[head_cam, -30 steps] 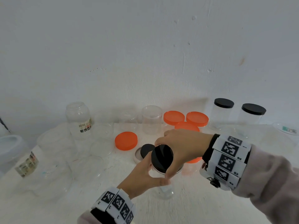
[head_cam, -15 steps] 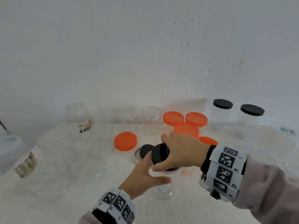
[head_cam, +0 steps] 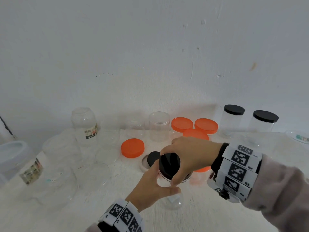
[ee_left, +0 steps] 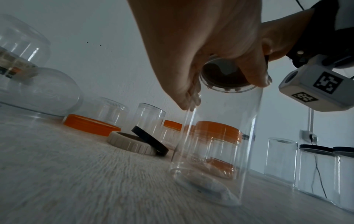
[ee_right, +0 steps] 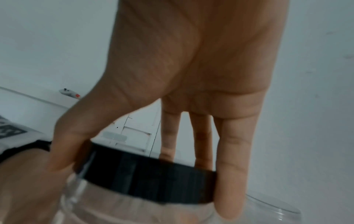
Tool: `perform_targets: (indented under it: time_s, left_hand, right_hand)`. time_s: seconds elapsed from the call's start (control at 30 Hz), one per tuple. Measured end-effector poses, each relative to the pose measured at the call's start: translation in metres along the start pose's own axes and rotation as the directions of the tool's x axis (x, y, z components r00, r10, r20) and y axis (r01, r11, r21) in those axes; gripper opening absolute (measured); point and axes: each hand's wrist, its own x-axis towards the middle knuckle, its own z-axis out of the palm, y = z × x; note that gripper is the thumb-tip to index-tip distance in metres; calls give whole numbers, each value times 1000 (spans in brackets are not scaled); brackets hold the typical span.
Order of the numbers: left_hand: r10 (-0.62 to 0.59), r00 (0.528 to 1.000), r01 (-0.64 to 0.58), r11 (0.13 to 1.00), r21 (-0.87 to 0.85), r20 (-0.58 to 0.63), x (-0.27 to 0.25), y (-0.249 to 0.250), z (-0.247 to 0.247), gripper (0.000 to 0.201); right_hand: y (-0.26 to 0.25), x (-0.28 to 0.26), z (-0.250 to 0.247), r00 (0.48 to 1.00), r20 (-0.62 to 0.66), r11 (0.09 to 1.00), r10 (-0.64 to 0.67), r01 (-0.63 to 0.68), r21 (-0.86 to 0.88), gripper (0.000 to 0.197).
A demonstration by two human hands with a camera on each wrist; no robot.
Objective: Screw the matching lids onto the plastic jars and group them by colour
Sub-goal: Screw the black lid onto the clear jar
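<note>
On the table [head_cam: 209, 220], unlabelled clear jar [ee_left: 216, 151], hands [head_cam: 190, 154] gripping black lid [head_cam: 168, 163].

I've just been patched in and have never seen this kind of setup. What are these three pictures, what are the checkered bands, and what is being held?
There is no machine here: a person works with bare hands, and the checkered bands are marker tags on the wrists. The wide picture comes from a camera on the head, looking down at a white table. The other two come from cameras on each wrist, looking along the fingers.

The left hand grips a clear jar standing on the table. The right hand grips the black lid on top of that jar from above.

Behind stand orange-lidded jars, two black-lidded jars, open clear jars, a loose orange lid, and a small black lid leaning on a beige lid.
</note>
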Motion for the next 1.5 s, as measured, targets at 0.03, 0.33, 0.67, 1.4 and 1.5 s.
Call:
perform_targets:
  time_s: [0.03, 0.33, 0.67, 1.4, 1.5]
  left_hand:
    - [2, 1000, -2, 1000, 2, -4, 0, 0, 0, 76]
    - [-3, 1000, 3, 1000, 18, 21, 1, 2, 0, 74]
    - [4, 1000, -4, 1000, 13, -14, 0, 0, 3, 78]
    - [8, 996, -6, 1000, 19, -93, 1, 3, 10, 74]
    - [11, 997, -11, 1000, 1, -78, 0, 2, 9, 75]
  right_hand:
    - [-1, 0, 2, 1000, -25, 1000, 8, -8, -6, 68]
    - [-4, -4, 18, 981, -116, 988, 153, -151, 28, 72]
    - [3, -6, 6, 999, -24, 994, 26, -24, 110, 64]
    - [-6, -1, 9, 983, -22, 983, 183, -183, -23, 73]
    - [-8, 0, 14, 975, -34, 974, 218, -220, -53, 80]
